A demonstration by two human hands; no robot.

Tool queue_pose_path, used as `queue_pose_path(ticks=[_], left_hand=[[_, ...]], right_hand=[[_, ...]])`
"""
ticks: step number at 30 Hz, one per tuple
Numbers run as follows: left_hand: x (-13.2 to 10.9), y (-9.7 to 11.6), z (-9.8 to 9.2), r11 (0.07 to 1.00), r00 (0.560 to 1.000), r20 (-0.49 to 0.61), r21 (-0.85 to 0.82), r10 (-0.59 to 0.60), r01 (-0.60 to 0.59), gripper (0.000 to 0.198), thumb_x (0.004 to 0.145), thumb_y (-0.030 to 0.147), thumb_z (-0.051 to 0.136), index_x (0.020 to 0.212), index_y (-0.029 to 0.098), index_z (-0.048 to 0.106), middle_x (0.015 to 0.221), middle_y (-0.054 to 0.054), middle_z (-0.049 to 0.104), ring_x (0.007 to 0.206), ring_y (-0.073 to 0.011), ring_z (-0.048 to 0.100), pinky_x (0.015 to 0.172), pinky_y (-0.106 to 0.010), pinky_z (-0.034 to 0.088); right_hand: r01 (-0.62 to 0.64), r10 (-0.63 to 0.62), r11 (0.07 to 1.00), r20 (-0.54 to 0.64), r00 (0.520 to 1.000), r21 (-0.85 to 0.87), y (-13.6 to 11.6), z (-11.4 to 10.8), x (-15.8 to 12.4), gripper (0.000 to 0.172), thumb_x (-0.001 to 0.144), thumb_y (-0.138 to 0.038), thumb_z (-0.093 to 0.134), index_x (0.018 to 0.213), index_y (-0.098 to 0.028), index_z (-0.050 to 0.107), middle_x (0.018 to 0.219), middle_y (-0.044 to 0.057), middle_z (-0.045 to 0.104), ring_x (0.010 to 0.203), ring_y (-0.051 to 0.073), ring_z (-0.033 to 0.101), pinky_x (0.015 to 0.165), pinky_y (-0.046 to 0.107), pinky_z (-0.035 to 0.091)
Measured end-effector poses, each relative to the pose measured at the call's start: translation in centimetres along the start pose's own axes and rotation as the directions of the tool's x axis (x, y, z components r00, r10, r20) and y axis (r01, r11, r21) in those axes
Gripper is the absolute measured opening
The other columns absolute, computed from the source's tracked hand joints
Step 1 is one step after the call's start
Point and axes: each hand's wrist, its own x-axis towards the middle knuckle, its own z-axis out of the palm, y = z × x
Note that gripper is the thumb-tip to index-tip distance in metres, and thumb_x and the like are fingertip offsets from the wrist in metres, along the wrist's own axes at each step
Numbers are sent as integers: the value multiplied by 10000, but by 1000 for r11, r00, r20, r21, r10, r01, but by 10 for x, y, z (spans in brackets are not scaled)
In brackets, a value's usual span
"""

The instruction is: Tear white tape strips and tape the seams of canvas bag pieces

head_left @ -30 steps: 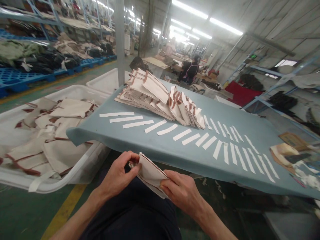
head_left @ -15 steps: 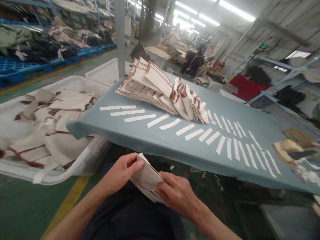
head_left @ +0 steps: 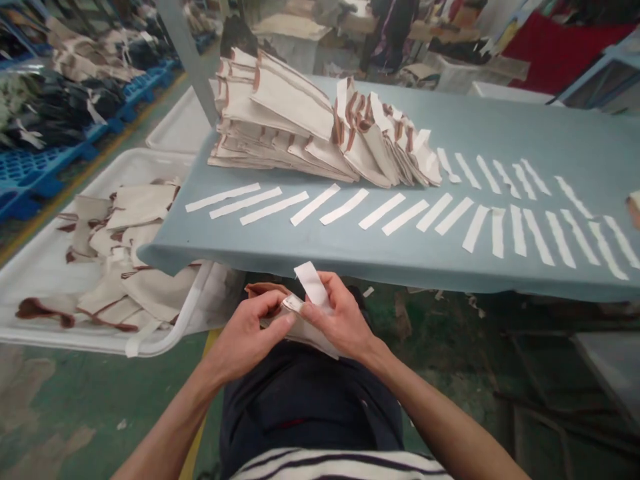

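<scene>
Over my lap, my left hand (head_left: 247, 337) and my right hand (head_left: 340, 320) meet on a folded cream fabric piece with brown trim (head_left: 313, 333). The left fingers pinch its near corner. My right hand pinches a short white strip (head_left: 313, 283) that sticks up from the piece. Just ahead is a grey-blue table (head_left: 500, 133) with a row of several white strips (head_left: 435, 212) laid along its front. Behind them lies a fanned stack of cream pieces with brown trim (head_left: 305, 127).
A white tub (head_left: 50, 253) holding several cream pieces stands on the floor at my left, with a second tub (head_left: 180, 127) behind it. Blue pallets with dark bundles (head_left: 60, 113) line the far left. Another person (head_left: 395, 27) stands beyond the table.
My view has tipped down and nearer the table. My right hand moved from the piece's far side to its near corner by the left hand, and now pinches a white strip.
</scene>
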Motion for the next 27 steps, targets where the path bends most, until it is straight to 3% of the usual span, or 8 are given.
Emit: queue_pose_path(ticks=[6, 13, 19, 27], left_hand=[[3, 4, 2, 999, 999, 41, 33, 4, -5, 204, 869, 301, 596, 848, 163, 746, 809, -15, 709, 744, -182, 601, 653, -261, 444], [11, 6, 7, 999, 995, 95, -9, 40, -39, 227, 900, 342, 618, 844, 164, 747, 810, -13, 695, 742, -172, 595, 658, -251, 443], [14, -6, 13, 998, 999, 39, -68, 13, -10, 335, 929, 440, 635, 752, 165, 708, 760, -5, 610, 705, -161, 521, 627, -259, 398], [5, -20, 15, 997, 997, -71, -76, 10, -15, 339, 952, 418, 593, 739, 173, 690, 820, -34, 656, 746, -181, 538, 650, -273, 421]], right_hand=[[-77, 62, 987, 112, 992, 139, -2, -1, -1, 609, 798, -441, 857, 1274, -233, 538, 919, -36, 616, 781, 147, 559, 702, 276, 442], [-86, 63, 980, 127, 990, 182, 10, -10, -1, 576, 898, -489, 781, 1340, -228, 521, 965, -2, 650, 839, 168, 595, 731, 287, 486], [-66, 66, 998, 40, 997, 11, 10, -8, -2, 523, 916, -473, 746, 1328, -227, 538, 1107, 37, 704, 948, 201, 654, 818, 317, 522], [-47, 40, 980, -40, 998, -195, 3, 5, -3, 477, 897, -449, 724, 1282, -226, 551, 964, 16, 726, 795, 201, 652, 730, 323, 481]])
